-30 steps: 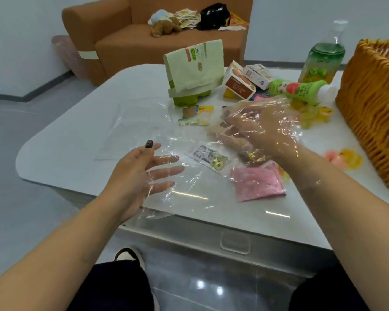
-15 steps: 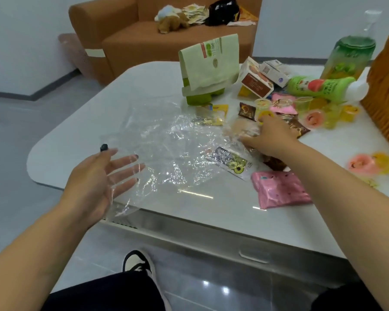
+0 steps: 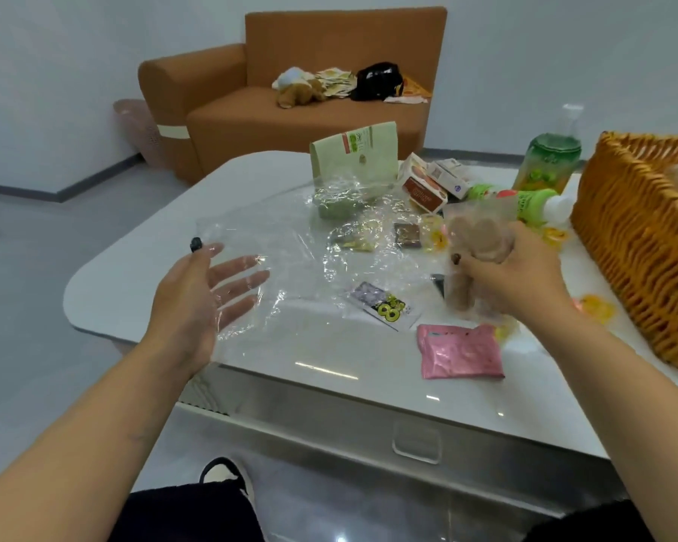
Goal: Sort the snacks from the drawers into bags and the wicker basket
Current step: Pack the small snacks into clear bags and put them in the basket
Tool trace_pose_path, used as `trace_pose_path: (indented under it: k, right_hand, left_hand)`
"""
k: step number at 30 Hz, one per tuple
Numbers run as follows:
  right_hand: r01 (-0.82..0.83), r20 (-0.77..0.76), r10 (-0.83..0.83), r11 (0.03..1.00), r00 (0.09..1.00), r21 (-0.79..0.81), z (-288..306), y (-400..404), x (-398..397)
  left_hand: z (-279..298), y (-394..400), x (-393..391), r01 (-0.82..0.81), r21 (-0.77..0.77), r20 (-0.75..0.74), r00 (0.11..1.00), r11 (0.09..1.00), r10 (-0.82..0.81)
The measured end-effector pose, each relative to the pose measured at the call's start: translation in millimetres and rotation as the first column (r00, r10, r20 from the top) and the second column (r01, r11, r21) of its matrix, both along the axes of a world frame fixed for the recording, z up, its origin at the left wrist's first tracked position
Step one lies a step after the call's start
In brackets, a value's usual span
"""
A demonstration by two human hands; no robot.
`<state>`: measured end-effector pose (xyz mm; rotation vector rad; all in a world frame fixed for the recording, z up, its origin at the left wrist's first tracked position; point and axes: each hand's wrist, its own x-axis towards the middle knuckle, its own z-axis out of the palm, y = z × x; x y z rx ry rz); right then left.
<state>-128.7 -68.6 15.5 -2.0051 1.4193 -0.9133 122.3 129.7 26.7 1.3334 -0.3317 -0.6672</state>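
A clear plastic bag (image 3: pixel 290 244) hangs open above the white table (image 3: pixel 329 369). My left hand (image 3: pixel 208 295) is inside its near edge, fingers spread straight. My right hand (image 3: pixel 521 275) grips a clear packet of brown round biscuits (image 3: pixel 478 244) at the bag's right side. On the table lie a pink packet (image 3: pixel 460 352), a purple and yellow packet (image 3: pixel 384 307), a dark brown packet (image 3: pixel 407 234) and yellow jelly cups (image 3: pixel 595 309). The wicker basket (image 3: pixel 635 244) stands at the right.
Behind the bag stand a pale green paper pouch (image 3: pixel 355 158), small boxes (image 3: pixel 427 185), a lying green bottle (image 3: pixel 525 201) and an upright green bottle (image 3: pixel 550 162). A closed drawer (image 3: pixel 415 444) sits under the table's front edge. An orange sofa (image 3: pixel 310 99) is beyond.
My right hand has lifted a biscuit packet from the snack pile and drawn it back toward the bag. My left hand has raised the bag's edge and holds it spread.
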Motion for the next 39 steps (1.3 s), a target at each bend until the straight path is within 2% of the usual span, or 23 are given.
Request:
trace_pose_path:
  k: [3,6,8,10,12,16,19,22,31,39]
  right_hand:
    - [0.092,0.265,-0.139,0.979,0.954,0.184,-1,2,-27]
    - [0.027,0.564,-0.267,0.918,0.782,0.396,-1,10,-54]
    - [-0.059,0.66,-0.346,0.859,0.667,0.509,-2,17,-70]
    - [-0.168,0.694,-0.374,0.798,0.615,0.578,1,25,-82]
    - [-0.267,0.735,-0.378,0.759,0.563,0.594,7,31,-92]
    - [-0.427,0.846,-0.367,0.742,0.387,0.517,18,41,-108]
    - [-0.501,0.885,-0.323,0.734,0.336,0.458,26,47,-114]
    - [-0.526,0.895,-0.281,0.732,0.347,0.434,29,49,-116]
    - [-0.627,0.838,-0.041,0.643,0.544,0.439,24,61,-97]
    - [-0.594,0.715,0.091,0.634,0.694,0.496,20,68,-86]
  left_hand:
    - [2,-4,-14,0.059,-0.008,0.008,0.998,0.998,-0.059]
    - [0,-9,-29,0.136,0.007,0.032,0.99,0.991,-0.136]
    - [-2,-13,-38,0.177,0.018,0.04,0.983,0.984,-0.177]
    - [-3,-18,-46,0.224,0.038,0.056,0.972,0.974,-0.226]
    - [-4,-22,-52,0.266,0.062,0.079,0.959,0.962,-0.271]
    - [-7,-30,-60,0.307,0.116,0.114,0.941,0.945,-0.319]
    - [-9,-36,-65,0.304,0.144,0.123,0.939,0.942,-0.321]
    - [-9,-39,-71,0.304,0.168,0.134,0.935,0.938,-0.328]
    - [-16,-40,-76,0.315,0.163,0.162,0.926,0.935,-0.34]
    - [-14,-43,-71,0.286,0.141,0.218,0.925,0.948,-0.312]
